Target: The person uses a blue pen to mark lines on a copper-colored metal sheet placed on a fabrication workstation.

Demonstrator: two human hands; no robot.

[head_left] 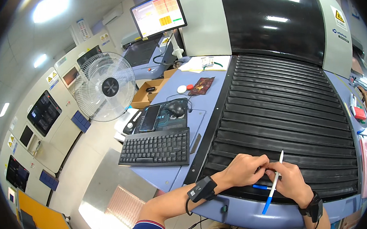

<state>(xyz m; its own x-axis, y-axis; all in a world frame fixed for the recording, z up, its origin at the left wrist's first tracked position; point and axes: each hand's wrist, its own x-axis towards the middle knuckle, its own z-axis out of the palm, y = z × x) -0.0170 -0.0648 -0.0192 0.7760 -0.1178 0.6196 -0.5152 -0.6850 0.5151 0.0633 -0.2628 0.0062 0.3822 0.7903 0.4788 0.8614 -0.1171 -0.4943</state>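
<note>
Both hands meet over the near edge of the black ribbed bellows cover (286, 120) of a large machine. In my right hand (291, 182) is a slim white pen with a blue end (275, 187), tilted, its blue end toward me. My left hand (249, 168) is closed, its fingertips pinched against those of the right hand; anything between them is hidden. A second blue pen (261, 187) shows just below the fingers, partly covered by the right hand; I cannot tell whether it is held or lying. Each wrist wears a black strapped device.
Left of the cover are a black keyboard (155, 148), a phone (149, 118), a mouse (176, 108), a dark red packet (201, 86) and a cardboard box (144, 98). A standing fan (105, 86) and a monitor (158, 14) rise beyond. The machine's black hood (275, 21) closes off the far side.
</note>
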